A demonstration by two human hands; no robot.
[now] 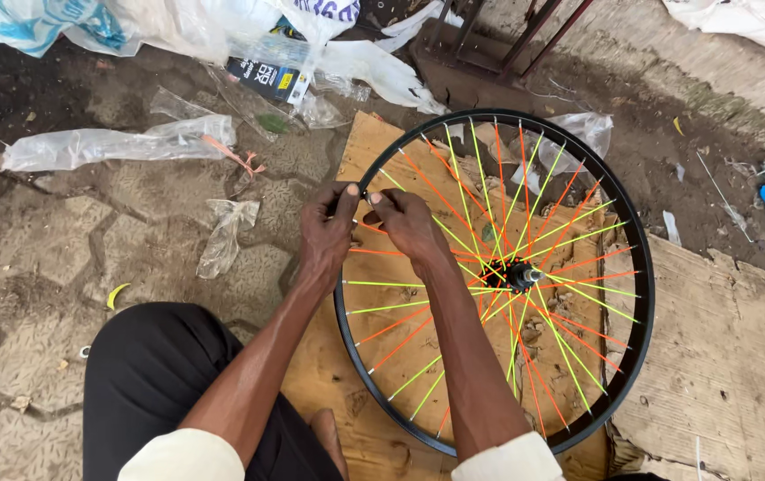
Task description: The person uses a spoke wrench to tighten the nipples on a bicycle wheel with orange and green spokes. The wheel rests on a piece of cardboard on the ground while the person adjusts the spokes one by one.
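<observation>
Bicycle wheel (pixel 578 178) flat on the wooden board (pixel 329 374), and we're at its near-left rim. Our left hand (pixel 327 233) is closed on the black rim; our right hand (pixel 405 223) pinches, fingertips together, something too small to make out beside it. Orange and green spokes (pixel 560 294) fan toward the hub (pixel 519 274). Plastic bags (pixel 115 144) litter the ground; a slipped pinch could lose a small part there.

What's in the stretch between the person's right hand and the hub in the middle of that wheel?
In the head view, only orange and yellow-green spokes cross between the right hand and the hub, with the wooden board showing beneath.
</observation>
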